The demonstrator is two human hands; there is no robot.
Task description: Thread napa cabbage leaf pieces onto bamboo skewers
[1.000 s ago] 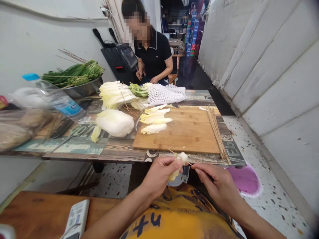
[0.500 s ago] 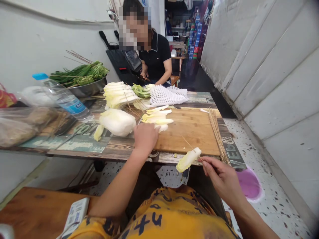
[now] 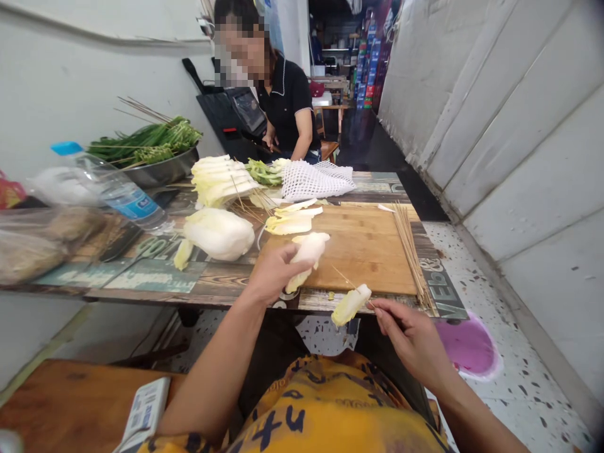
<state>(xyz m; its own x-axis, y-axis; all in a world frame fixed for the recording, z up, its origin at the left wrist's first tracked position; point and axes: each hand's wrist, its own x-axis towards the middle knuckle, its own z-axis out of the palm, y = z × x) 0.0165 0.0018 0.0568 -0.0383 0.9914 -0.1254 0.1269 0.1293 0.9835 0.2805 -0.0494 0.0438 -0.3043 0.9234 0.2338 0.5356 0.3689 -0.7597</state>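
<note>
My left hand [image 3: 274, 272] is closed on a pale cabbage leaf [image 3: 310, 251], lifted above the near left part of the wooden cutting board [image 3: 363, 251]. In my right hand [image 3: 401, 324] a thin wooden skewer [image 3: 343, 275] is pinched between thumb and fingers. A piece of cabbage leaf [image 3: 350, 304] is threaded on that skewer, just off the table's front edge. More cut leaves [image 3: 292, 221] lie at the board's back left. Left of the board rests a whole cabbage [image 3: 219, 234]. A bundle of bare skewers [image 3: 411, 251] lies along the board's right side.
Skewered cabbage [image 3: 221, 179] and a white foam net [image 3: 318, 180] are at the table's back. A water bottle [image 3: 125, 198], scissors [image 3: 144, 250] and a metal bowl [image 3: 165, 171] of greens stand left. Another person [image 3: 287, 100] sits beyond. A pink basin [image 3: 467, 346] is on the floor.
My left hand has picked up a cabbage leaf from the board and brought it nearer me. My right hand, with the skewer and its leaf, has shifted slightly left.
</note>
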